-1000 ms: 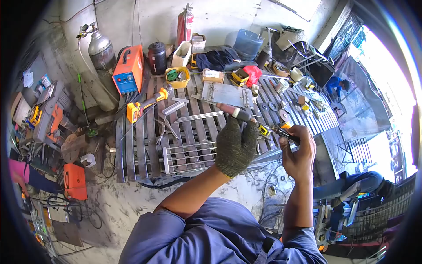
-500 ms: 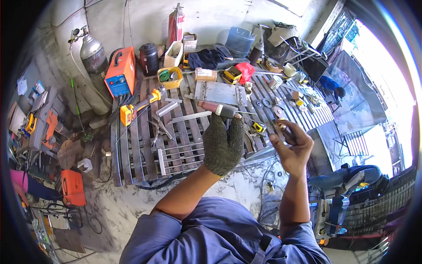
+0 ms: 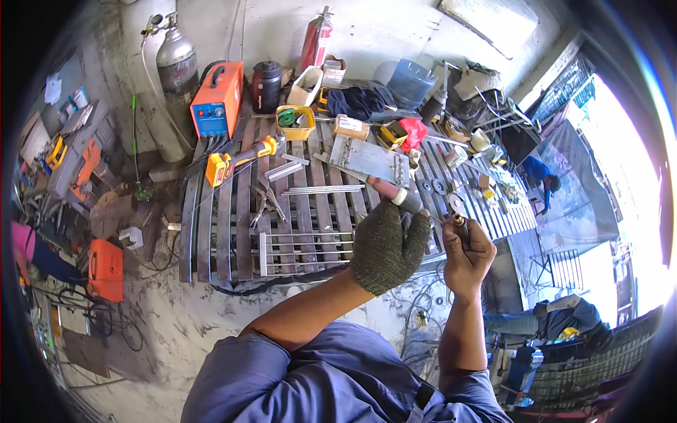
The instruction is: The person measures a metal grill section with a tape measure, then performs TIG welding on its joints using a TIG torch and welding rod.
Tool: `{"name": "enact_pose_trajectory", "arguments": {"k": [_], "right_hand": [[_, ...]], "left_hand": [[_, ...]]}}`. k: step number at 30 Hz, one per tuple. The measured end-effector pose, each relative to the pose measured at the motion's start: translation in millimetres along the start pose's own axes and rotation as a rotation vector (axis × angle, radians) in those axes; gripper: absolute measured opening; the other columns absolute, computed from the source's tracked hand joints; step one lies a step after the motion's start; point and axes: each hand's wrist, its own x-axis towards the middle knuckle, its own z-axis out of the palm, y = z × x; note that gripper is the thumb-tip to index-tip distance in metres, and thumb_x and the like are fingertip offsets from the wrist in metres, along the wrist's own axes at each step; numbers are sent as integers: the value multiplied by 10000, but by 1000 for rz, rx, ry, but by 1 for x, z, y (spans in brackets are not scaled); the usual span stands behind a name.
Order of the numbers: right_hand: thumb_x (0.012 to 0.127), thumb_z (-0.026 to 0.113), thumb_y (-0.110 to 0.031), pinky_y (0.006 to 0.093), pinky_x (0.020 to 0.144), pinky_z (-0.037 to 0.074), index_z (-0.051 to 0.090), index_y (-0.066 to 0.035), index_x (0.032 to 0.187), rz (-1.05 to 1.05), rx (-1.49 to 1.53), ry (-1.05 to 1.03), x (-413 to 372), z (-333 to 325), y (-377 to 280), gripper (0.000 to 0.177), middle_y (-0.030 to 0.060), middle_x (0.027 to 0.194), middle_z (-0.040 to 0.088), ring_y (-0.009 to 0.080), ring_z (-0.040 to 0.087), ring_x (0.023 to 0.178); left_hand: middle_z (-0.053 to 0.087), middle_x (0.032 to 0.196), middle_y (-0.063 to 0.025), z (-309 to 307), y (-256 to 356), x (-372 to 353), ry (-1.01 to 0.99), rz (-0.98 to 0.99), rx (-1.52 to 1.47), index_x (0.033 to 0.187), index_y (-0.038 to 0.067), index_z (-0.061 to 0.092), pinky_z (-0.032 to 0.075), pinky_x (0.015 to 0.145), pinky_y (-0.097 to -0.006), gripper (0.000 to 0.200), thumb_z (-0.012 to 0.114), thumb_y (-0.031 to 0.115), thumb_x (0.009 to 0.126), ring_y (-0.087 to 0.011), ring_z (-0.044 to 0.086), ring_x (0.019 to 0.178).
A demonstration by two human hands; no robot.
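My left hand, in a dark knitted glove with bare fingertips, is closed around what looks like a TIG torch. The torch has a pinkish cup, a pale ring and a dark body, and its cup points up and left. My bare right hand pinches a small dark piece with a brass end, just right of the torch's rear end. A thin rod shows faintly between the two. Both hands are held above the front edge of the slatted metal table.
On the table lie a yellow angle grinder, pliers, metal bars, a welded grid, a flat plate and grinding discs. An orange welding machine stands behind. Another person bends at the far right.
My right hand has come in toward my left, bringing the brass-ended piece near the torch's rear. The view has shifted, so the table sits further right and higher.
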Motion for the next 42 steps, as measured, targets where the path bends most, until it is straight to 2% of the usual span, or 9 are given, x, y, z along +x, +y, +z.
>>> {"name": "enact_pose_trajectory", "arguments": {"k": [6,10,18,21,22,26,28,32,42], "right_hand": [[1031,773,-25,206,658,407,738,60,1057,13,59,-32,2,7,-2,95,-45,869,663,24,518,761],[1020,781,-13,193,691,441,735,64,1088,53,125,-47,3,9,-10,112,-30,893,689,23,564,799],[1010,789,-24,195,730,480,717,80,1141,32,65,-39,2,8,-6,182,22,974,703,41,621,846],[1019,772,-56,248,704,492,716,75,1157,-72,-63,-10,3,1,-16,198,43,959,692,60,609,813],[998,768,-64,332,667,492,725,41,1139,-238,-229,8,8,-6,-19,181,72,903,670,139,612,733],[917,816,-65,434,723,488,746,-41,1073,-323,-533,60,11,-16,-30,172,114,886,649,327,624,801],[873,858,-69,446,754,489,766,-74,1074,-361,-533,55,12,-17,-30,220,95,877,631,313,618,835],[825,878,-58,438,745,501,776,-100,1092,-385,-542,33,11,-22,-29,289,91,910,596,304,613,852],[831,845,-24,470,768,521,734,-81,1177,-381,-490,-28,12,-27,-28,368,119,987,616,348,623,916]], "left_hand": [[690,864,-220,-4,1,0,20,50,-20,1191,-13,626,546,645,-531,256,721,164,1033,-442,702,715],[684,862,-220,-4,0,1,25,81,6,1192,-18,622,546,646,-531,264,726,160,1027,-441,698,715],[687,849,-202,-4,-1,3,7,15,-38,1196,-9,597,558,646,-531,343,741,256,1032,-430,702,723],[684,833,-185,-8,2,6,21,-47,-57,1178,5,618,552,631,-511,272,715,226,1051,-406,699,688],[678,824,-174,-9,1,8,23,-90,-56,1178,7,623,542,621,-501,263,712,221,1054,-390,687,668],[652,782,-142,-14,-4,12,79,-79,79,1166,13,634,502,592,-461,226,708,197,1059,-332,650,620],[653,774,-142,-14,-5,14,103,-19,127,1158,3,634,493,583,-445,213,707,179,1061,-312,651,618],[656,867,-43,-4,-17,4,82,-111,-23,1180,4,630,479,663,-357,188,638,184,1128,-148,602,746],[650,919,-45,7,-10,0,0,-132,-22,1205,-2,611,488,723,-328,212,631,197,1134,-133,593,811]]}}
